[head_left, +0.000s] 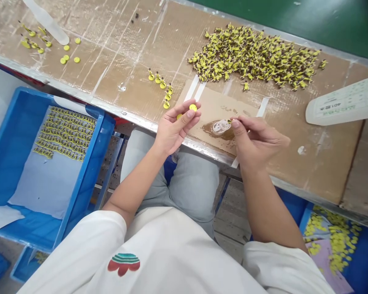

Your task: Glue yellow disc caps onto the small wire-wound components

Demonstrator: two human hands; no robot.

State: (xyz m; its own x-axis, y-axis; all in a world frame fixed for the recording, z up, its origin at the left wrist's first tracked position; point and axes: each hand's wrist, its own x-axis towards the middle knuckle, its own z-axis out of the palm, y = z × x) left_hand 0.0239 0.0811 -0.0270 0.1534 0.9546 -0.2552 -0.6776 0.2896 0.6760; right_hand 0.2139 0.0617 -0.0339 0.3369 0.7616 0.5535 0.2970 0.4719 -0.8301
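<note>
Brown cardboard sheeting (171, 45) is spread from left to right, and below it, at the near left, a blue bin (18, 122) is set. At the far right a heap of yellow-and-dark figures (254, 57) is piled; a translucent bottle (343, 100) is placed at the right edge. Between the right hand (257, 141) and left hand (173, 130), both narrowed, a clear ring (221, 127) is surrounded by a wet patch (207, 128). By the left fingertips and thumb a yellow disc (193, 107) is pinched; by the right, near the ring, a tiny piece (230, 121) is held.
</note>
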